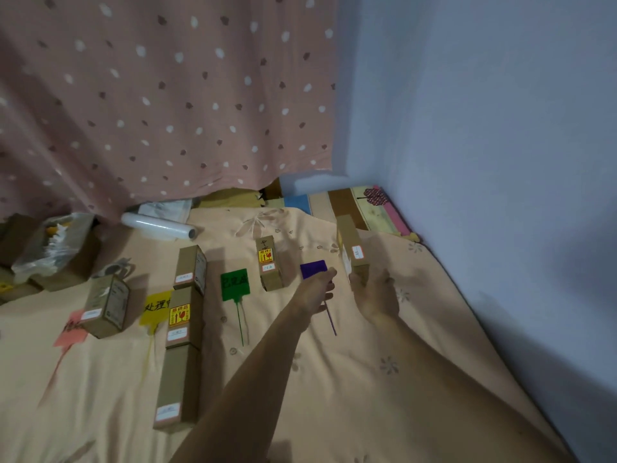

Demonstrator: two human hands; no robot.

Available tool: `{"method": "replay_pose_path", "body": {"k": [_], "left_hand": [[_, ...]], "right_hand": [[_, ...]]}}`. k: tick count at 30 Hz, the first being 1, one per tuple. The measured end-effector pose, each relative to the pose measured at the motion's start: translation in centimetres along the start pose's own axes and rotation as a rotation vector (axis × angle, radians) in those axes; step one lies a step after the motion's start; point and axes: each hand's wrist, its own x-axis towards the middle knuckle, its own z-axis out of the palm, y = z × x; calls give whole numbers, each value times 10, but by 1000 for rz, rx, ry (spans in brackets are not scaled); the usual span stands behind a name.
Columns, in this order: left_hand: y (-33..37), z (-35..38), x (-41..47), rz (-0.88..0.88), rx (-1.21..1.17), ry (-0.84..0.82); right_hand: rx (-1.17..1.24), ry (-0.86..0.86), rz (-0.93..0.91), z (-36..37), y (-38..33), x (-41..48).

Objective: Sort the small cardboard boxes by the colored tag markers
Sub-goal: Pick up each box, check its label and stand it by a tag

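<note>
Six small cardboard boxes are in view on a peach flowered bedsheet [334,379], each lying with its long axis running away from the viewer toward the spotted curtain [167,95].

Four tag markers lie flat among them, square heads toward the curtain and thin tails pointing back at the viewer: a pink tag [71,332] at far left, a yellow tag [157,309], a green tag [235,284] and a purple tag [313,269].

One box [107,307] sits on the head of the pink tag. Three boxes lie end to end in a column just right of the yellow tag: the far box [191,269], the middle box [183,317] with a yellow and red sticker, and the near box [177,389]. A fifth box [269,264], also stickered, lies between the green and purple tags.

The sixth box [352,248] lies right of the purple tag. The right hand [375,295] is at its near end, fingers curled around that end, though the blur hides how firm the hold is. The left hand [317,292] reaches over the purple tag with its fingers [330,274] touching the tag's head; whether they pinch it cannot be told.

A roll of clear film [158,227] lies near the curtain.
</note>
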Motion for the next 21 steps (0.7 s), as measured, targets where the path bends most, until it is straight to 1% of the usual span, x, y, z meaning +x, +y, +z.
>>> {"method": "replay_pose_path", "body": {"k": [5, 8, 12, 15, 18, 21], "left_hand": [[-13, -50, -80, 94, 81, -29], [-21, -84, -138, 147, 124, -39], [-35, -136, -207, 236, 169, 0], [-52, -175, -252, 262, 187, 35], [-73, -209, -282, 284, 193, 74], [-99, -234, -296, 276, 176, 130]], "right_hand": [[73, 58, -1, -11, -32, -93], [117, 36, -21, -15, -55, -160], [101, -56, -112, -20, -79, -239], [57, -136, -159, -15, -88, -288], [18, -217, -207, -8, -89, -318], [-43, -285, -209, 2, -80, -336]]}}
